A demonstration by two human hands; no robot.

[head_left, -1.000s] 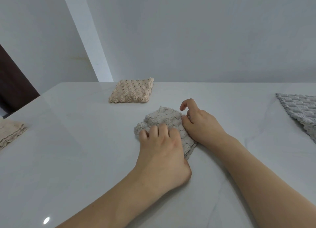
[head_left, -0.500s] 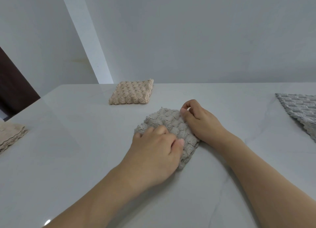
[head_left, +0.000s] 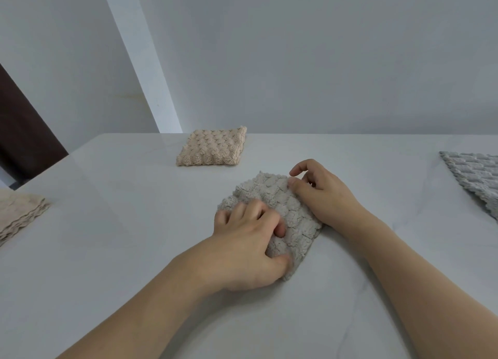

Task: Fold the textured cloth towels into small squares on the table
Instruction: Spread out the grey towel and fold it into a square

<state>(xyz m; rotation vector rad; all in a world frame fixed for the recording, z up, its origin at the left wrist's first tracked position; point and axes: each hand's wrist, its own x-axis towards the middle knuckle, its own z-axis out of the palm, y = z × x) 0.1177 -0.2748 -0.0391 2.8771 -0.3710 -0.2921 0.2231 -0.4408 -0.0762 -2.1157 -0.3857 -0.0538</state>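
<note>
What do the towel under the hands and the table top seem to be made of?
Towel: soft, plush fabric, probably microfibre or fleece, judging by its fuzzy, bumpy, matte surface. Table: smooth, glossy white stone or a stone-look slab, with faint grey veins and reflections.

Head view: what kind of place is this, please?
Probably a plain indoor room: a glossy white table against bare grey walls, with textured towels laid out, one folded beige towel at the far edge.

The counter is smooth, glossy white stone with faint veins. The grey towel, the folded beige towel and the blue-grey towel are soft, matt cloth, nubby and bubble-textured.
</note>
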